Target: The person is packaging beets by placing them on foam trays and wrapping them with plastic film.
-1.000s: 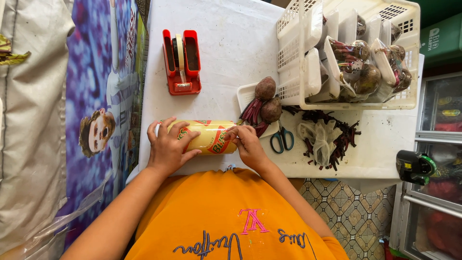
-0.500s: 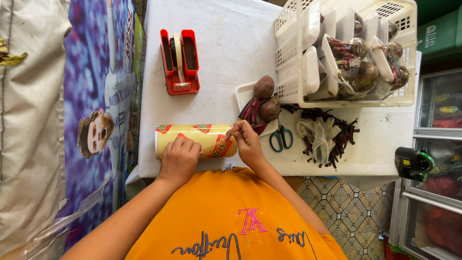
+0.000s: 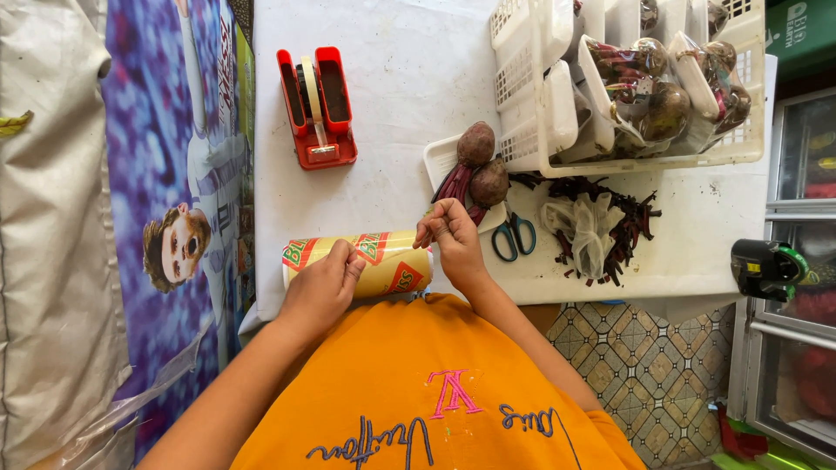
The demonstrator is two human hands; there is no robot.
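A yellow roll of cling film (image 3: pixel 383 261) with red and green print lies along the near edge of the white table (image 3: pixel 409 96). My left hand (image 3: pixel 320 287) rests on the roll's left half, fingers curled over it. My right hand (image 3: pixel 451 237) sits at the roll's right end with the fingertips pinched together, apparently on the film's edge. Just beyond that hand a white foam tray (image 3: pixel 444 165) holds two dark red beets (image 3: pixel 482 165) with their stems.
A red tape dispenser (image 3: pixel 315 106) stands at the table's middle left. Blue-handled scissors (image 3: pixel 514 235), a crumpled plastic glove (image 3: pixel 585 228) and beet trimmings lie right of the tray. A white basket (image 3: pixel 627 78) of wrapped beet trays fills the far right. A printed banner hangs at the left.
My left hand has slid from the roll's left end toward its middle. My right hand has lifted slightly at the roll's right end, pinching there.
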